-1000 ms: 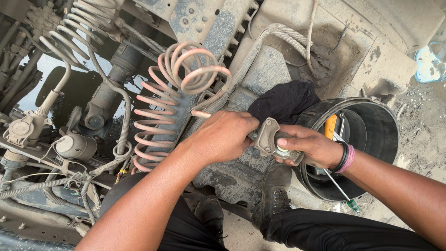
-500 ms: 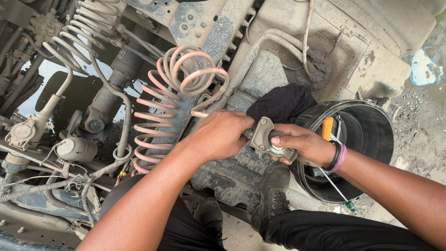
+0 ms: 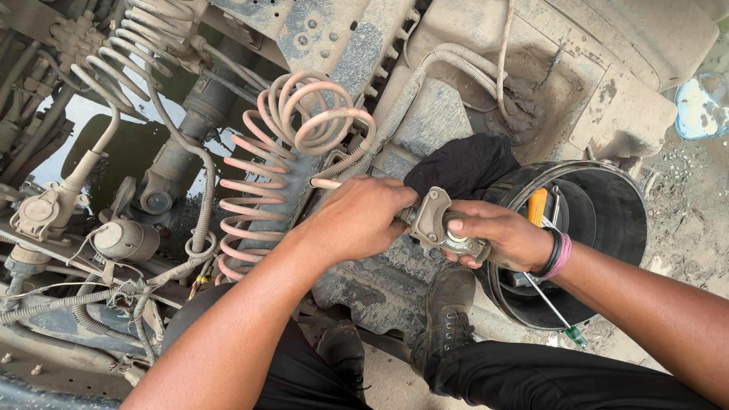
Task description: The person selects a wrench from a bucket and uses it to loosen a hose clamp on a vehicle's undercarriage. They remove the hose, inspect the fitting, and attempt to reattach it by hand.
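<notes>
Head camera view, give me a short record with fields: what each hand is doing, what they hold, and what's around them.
Left hand: left hand closed around the end of the pink coiled hose
Right hand: right hand holding the grey metal coupling
Contact: both hands meet at the coupling
Behind: black cloth on the dusty chassis
Right side: black bucket with an orange-handled tool inside
Below: black boot

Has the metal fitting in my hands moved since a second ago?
Yes, slightly. The metal fitting has shifted left, away from the black bucket and toward the pink coiled hose.
</notes>
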